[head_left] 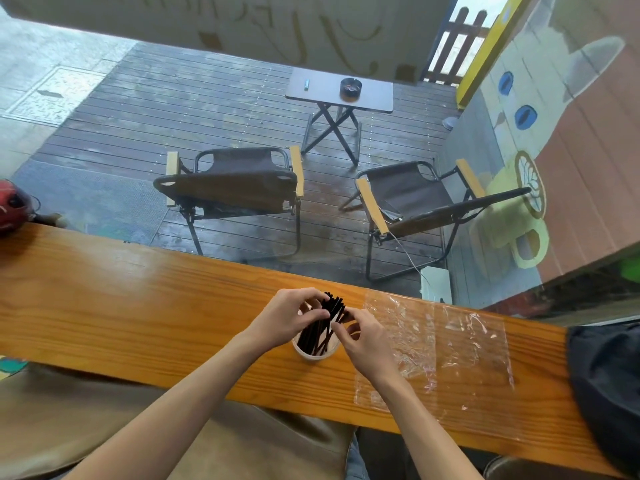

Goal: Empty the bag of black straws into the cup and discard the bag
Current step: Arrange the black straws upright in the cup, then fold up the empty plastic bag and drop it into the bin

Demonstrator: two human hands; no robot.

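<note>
In the lower middle I see a glossy varnished wood counter (138, 306). On its right side lies a clear, crinkled plastic bag (450, 351). The straws (320, 327) look like smooth black plastic, the cup (313, 353) like matt paper.

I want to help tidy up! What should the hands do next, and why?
Probably let go of the black straws and pick up the empty clear bag. The straws already stand in the cup, both hands at them, while the bag lies flat on the wooden counter, not yet thrown away.
</note>
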